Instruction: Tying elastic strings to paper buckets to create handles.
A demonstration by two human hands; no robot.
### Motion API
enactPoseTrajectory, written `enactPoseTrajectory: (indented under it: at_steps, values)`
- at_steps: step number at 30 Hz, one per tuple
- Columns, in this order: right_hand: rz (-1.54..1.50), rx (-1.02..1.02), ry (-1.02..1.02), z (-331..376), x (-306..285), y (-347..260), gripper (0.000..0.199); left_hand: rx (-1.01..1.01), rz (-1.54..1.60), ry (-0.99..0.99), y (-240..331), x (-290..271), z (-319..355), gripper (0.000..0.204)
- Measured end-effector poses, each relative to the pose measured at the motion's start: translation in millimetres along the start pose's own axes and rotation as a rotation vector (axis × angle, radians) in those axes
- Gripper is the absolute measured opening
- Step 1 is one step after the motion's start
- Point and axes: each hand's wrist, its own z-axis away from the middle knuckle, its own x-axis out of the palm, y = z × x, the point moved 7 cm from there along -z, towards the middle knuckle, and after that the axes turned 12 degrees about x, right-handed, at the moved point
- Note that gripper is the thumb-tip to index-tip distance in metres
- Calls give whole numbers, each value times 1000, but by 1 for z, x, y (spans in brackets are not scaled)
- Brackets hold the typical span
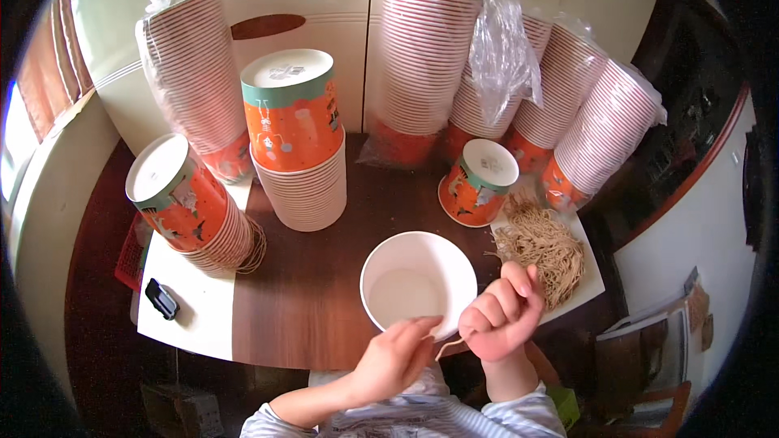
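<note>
Head view looks straight down on a dark wooden table (300, 308), and from twelve to two o'clock the back of it is crowded with tall stacks of cups in clear plastic sleeves (426, 57), leaning against the pale wall. At eleven o'clock another sleeved stack (191, 73) tilts to the left. Just left of centre stands a shorter stack of white cups topped by an orange cup (294, 113) turned upside down, and at nine o'clock a second stack (182, 199) lies tipped over, its orange bottom cup facing us. Down at centre, the open white bowl (418, 284) sits upright near the table's front edge, inside empty and white. At three o'clock a heap of tan string pieces (542, 247) rests on a white sheet (591, 276), and just above it a single orange cup (479, 181) sits upside down. At eight o'clock a small black clip (161, 298) lies on another white sheet (191, 308). Now the hands: the left hand (395, 361), at six o'clock, pinches one end of a short tan string (448, 346) between closed fingertips, right at the bowl's near rim. The right hand (501, 316), just beside it at five o'clock, is curled into a loose fist over the other end of the string, touching the bowl's rim.
</note>
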Motion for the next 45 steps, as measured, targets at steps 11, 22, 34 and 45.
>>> enactPoseTrajectory:
  at_steps: [11, 22, 34, 45]
  values:
    - [321, -31, 10, -29, 0, 10, 32, -560, 1138, 3, -36, 5, 23, 34]
    - [1414, 132, 191, -29, -13, 12, 4, -105, -61, -24, -22, -53, -15, 10]
    - [2223, 115, 56, -65, -43, 29, 11, 294, -697, -38, -38, -71, -36, 9]
    - [2309, 313, 112, -75, -77, 30, 16, -204, -72, 162, -107, -75, -15, 13]
